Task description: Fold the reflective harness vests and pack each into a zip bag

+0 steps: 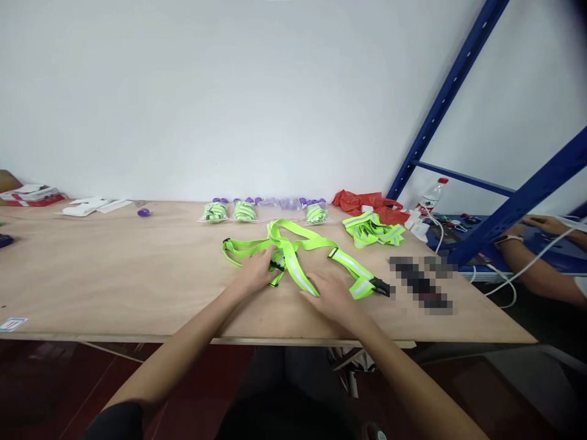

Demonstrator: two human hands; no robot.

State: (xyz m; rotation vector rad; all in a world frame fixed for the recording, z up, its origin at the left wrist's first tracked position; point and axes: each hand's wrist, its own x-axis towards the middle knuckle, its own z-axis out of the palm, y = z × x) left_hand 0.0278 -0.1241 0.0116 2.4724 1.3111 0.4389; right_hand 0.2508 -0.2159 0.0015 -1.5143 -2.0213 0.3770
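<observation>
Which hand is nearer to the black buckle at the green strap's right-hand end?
Right. The right hand is left of the black buckle, with green strap between them; the left hand is farther left, past the right hand.

1 pale, evenly lit wall fills the upper frame. 1 blue metal frame slants down at upper right. Below the wooden tabletop, dark red flooring shows at lower left.
</observation>
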